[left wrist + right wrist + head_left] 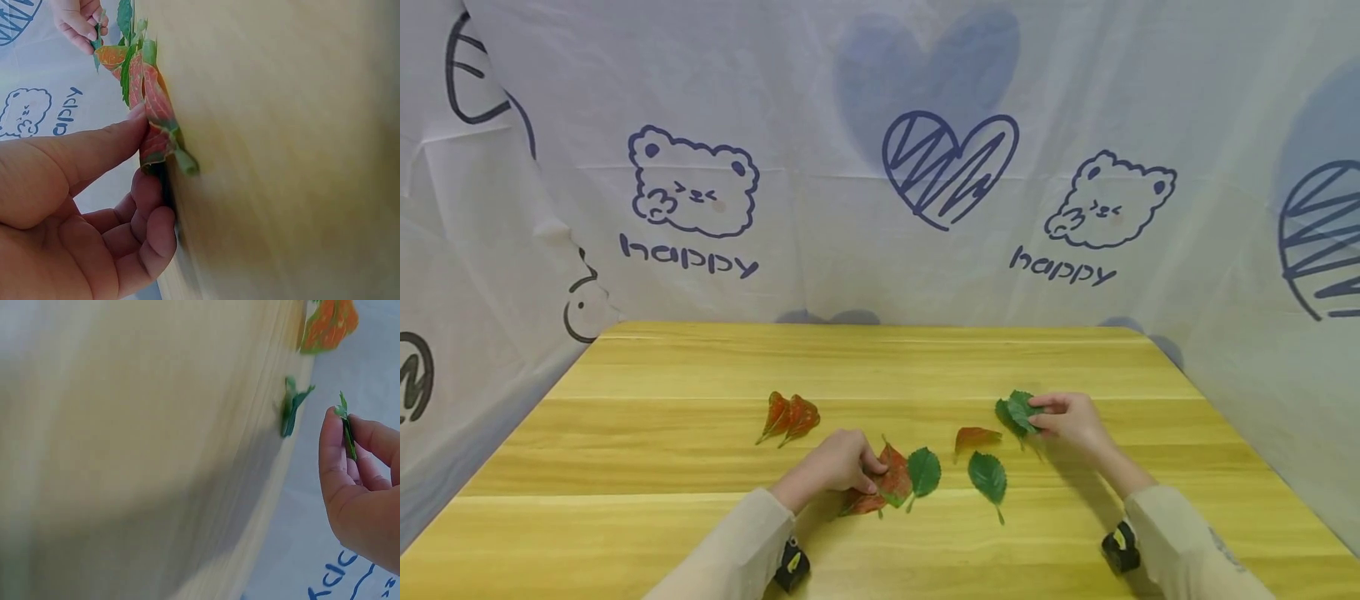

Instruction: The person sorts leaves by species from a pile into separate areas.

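Note:
My left hand (837,462) is low over the table, thumb and fingers pinching a red leaf (862,503) at its edge. In the left wrist view that red leaf (156,140) shows between thumb and fingertips. Another red leaf (895,477) lies right at the fingertips, overlapping it. Farther right, my right hand (1072,421) pinches a green leaf (1021,407) between thumb and fingers. The right wrist view shows this green leaf (349,440) edge-on, raised off the table. Below it lies a second green leaf (289,412), partly covered in the head view.
Two red leaves (801,417) lie overlapping at the left. Between the hands are a green leaf (924,472), another green leaf (988,476) and a reddish-brown leaf (976,437). A printed white cloth (820,250) hangs behind the wooden table (662,533).

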### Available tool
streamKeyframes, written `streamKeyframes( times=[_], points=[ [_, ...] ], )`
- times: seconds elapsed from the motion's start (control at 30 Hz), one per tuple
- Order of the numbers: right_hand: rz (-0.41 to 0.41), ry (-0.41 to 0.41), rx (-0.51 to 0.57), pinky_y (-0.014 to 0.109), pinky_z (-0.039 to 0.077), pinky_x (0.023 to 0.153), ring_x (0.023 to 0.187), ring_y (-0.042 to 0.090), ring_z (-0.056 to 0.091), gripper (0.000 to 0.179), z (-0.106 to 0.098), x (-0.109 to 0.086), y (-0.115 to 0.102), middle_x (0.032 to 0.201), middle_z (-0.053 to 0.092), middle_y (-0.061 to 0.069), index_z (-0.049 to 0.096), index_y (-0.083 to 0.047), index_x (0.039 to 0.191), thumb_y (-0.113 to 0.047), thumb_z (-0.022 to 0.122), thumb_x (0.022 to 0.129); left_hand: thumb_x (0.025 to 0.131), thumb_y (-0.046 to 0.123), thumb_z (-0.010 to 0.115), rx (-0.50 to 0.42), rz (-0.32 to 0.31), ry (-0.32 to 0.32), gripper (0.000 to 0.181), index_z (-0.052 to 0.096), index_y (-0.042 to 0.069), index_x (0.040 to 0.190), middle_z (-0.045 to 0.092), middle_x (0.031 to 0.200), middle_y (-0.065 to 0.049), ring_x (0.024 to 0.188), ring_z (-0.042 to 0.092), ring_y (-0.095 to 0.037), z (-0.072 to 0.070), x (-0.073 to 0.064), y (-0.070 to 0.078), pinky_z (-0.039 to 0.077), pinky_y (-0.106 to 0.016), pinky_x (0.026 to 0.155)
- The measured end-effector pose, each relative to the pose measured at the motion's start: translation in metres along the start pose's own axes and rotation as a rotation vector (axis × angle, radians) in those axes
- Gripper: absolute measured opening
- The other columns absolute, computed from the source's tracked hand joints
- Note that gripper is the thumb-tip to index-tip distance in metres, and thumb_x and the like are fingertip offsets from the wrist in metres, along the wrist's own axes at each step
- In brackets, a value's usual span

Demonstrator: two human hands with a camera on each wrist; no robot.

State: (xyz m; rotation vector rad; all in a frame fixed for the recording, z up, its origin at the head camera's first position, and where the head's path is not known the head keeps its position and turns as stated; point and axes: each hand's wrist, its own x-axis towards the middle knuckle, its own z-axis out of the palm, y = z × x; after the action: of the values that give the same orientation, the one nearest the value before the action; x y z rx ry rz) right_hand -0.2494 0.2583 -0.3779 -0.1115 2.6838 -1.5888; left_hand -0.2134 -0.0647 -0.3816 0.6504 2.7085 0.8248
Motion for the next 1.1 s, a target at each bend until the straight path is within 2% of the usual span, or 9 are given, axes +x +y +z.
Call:
streamKeyframes(
  times=[0.13, 0.37, 0.83, 1.03, 1.1],
  points=[
    [0.051, 0.024, -0.027, 0.028, 0.051, 0.058, 0.061, 0.014, 0.059, 0.032, -0.005, 0.005, 0.004, 0.079, 0.059, 0.010, 0.052, 0.019, 0.108, 0.007, 0.060, 0.080, 0.065, 0.006, 0.077, -0.006, 0.000, -0.002, 0.022, 0.073, 0.007, 0.086, 0.067, 0.091, -0.008, 0.081, 0.059, -0.023, 0.000, 0.000, 0.000, 0.049, -0.030, 0.069],
    [0.131, 0.051, -0.119, 0.026, 0.050, 0.052, 0.054, 0.012, 0.056, 0.027, -0.011, 0.011, 0.011, 0.074, 0.056, 0.010, 0.054, 0.018, 0.103, 0.007, 0.060, 0.079, 0.065, 0.006, 0.077, -0.007, -0.005, -0.002, 0.022, 0.073, 0.007, 0.087, 0.067, 0.090, -0.007, 0.081, 0.059, -0.023, -0.001, -0.001, 0.001, 0.049, -0.028, 0.067],
    [0.193, 0.014, -0.158, 0.031, 0.051, 0.054, 0.056, 0.016, 0.056, 0.028, -0.016, 0.016, 0.019, 0.086, 0.057, 0.020, 0.053, 0.017, 0.106, 0.007, 0.058, 0.080, 0.065, 0.005, 0.077, -0.004, 0.002, -0.002, 0.022, 0.073, 0.007, 0.087, 0.067, 0.089, -0.008, 0.085, 0.059, -0.025, -0.001, -0.001, 0.000, 0.049, -0.032, 0.071],
    [0.188, -0.005, -0.175, 0.031, 0.051, 0.055, 0.058, 0.016, 0.057, 0.028, -0.015, 0.018, 0.022, 0.104, 0.050, 0.033, 0.053, 0.016, 0.106, 0.007, 0.059, 0.080, 0.065, 0.006, 0.077, 0.003, -0.002, -0.002, 0.022, 0.073, 0.008, 0.087, 0.067, 0.088, -0.007, 0.086, 0.059, -0.025, 0.000, -0.001, 0.000, 0.049, -0.031, 0.071],
    [0.190, -0.004, -0.151, 0.031, 0.051, 0.054, 0.056, 0.017, 0.057, 0.027, -0.015, 0.017, 0.022, 0.105, 0.049, 0.035, 0.053, 0.017, 0.104, 0.008, 0.059, 0.079, 0.065, 0.006, 0.077, 0.002, -0.002, -0.001, 0.022, 0.073, 0.008, 0.087, 0.067, 0.088, -0.007, 0.086, 0.059, -0.025, 0.001, 0.000, -0.001, 0.049, -0.031, 0.071]
  ],
)
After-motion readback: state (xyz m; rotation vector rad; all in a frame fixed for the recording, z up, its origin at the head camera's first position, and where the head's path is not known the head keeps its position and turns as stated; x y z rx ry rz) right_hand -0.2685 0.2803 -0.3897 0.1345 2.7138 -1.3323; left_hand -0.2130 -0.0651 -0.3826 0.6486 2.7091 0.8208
